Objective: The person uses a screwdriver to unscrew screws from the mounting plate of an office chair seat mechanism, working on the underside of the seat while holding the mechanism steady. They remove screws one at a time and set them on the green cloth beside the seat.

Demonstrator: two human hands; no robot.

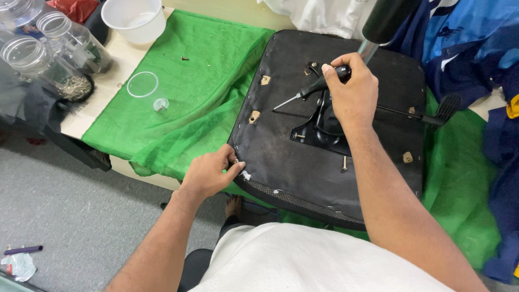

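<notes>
green cloth covers tabletop; upturned black chair seat lies on it. my right hand has fingers clamped on screwdriver, tip pointing at seat underside. my left hand pinches small screw at seat's near-left edge. clear jars, white cup far left.

Seat base on cloth

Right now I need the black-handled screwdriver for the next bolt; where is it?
In the head view, the black-handled screwdriver is in the right hand, over the upturned black chair seat, beside the metal post.
</notes>
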